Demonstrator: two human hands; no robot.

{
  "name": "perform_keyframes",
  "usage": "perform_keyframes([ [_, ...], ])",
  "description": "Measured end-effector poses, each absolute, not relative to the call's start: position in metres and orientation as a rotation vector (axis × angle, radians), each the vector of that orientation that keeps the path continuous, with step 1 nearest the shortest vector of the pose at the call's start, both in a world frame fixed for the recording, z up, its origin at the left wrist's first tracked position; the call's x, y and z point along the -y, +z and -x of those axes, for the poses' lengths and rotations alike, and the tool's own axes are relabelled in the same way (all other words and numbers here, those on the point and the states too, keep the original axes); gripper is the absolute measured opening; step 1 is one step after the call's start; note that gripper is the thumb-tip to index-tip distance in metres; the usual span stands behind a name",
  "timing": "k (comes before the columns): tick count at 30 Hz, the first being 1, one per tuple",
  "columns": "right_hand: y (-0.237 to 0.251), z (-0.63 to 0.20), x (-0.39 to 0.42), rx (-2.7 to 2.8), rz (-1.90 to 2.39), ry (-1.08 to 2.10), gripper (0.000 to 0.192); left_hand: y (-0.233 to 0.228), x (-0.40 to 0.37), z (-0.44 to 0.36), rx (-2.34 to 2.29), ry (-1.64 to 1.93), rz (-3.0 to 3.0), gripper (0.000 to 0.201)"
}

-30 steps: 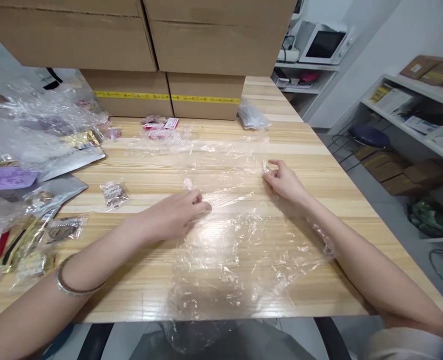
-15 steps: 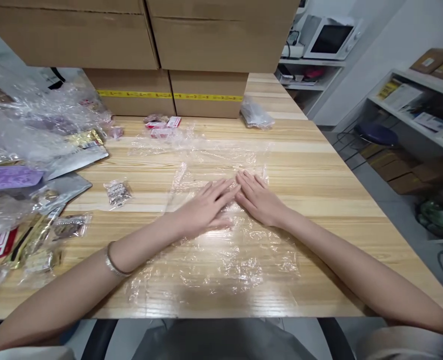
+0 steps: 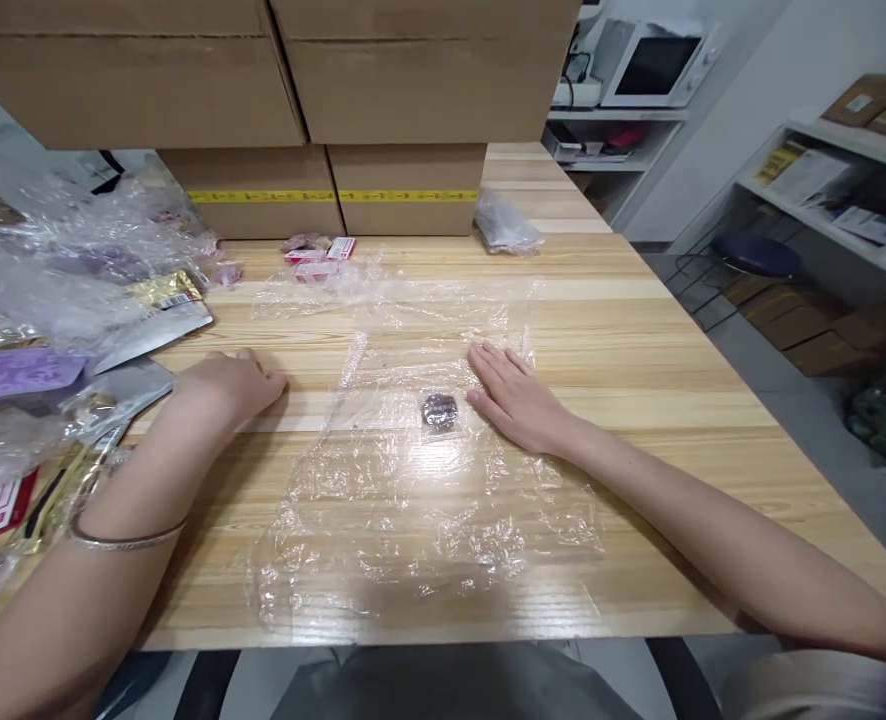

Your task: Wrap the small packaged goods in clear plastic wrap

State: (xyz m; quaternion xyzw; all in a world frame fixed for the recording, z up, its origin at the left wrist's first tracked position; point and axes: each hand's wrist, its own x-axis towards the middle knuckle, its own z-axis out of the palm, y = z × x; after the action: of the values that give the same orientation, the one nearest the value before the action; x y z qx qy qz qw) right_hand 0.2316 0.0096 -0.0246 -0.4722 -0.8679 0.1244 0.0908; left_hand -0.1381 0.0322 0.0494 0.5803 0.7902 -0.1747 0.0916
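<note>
A large sheet of clear plastic film lies wrinkled over the table in front of me. On it sits a small dark item in a clear packet. My right hand lies flat on the film just right of that packet, fingers stretched out and holding nothing. Well to the left, my left hand is down at the tabletop with its fingers curled under. Whatever is beneath or between those fingers is hidden by the hand.
Stacked cardboard boxes stand at the back. Crumpled plastic, a purple pouch and gold and silver packets fill the left side. Small red-and-white packets and a grey plastic bundle lie toward the back.
My left hand has moved left off the film, to where a small clear packet lay. The dark packet between the hands is now uncovered. My right hand has stayed put.
</note>
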Motion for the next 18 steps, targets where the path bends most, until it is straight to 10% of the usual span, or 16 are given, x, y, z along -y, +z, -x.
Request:
perform_keyframes([
  [11, -0.025, -0.231, -0.01, 2.439, 1.379, 0.482, 0.065, 0.044, 0.006, 0.041, -1.606, 0.495, -1.937, 0.045],
  [18, 0.002, -0.236, -0.005, 2.095, 1.259, 0.628, 0.056, 0.008, 0.025, -0.001, -1.583, 0.388, -2.24, 0.066],
])
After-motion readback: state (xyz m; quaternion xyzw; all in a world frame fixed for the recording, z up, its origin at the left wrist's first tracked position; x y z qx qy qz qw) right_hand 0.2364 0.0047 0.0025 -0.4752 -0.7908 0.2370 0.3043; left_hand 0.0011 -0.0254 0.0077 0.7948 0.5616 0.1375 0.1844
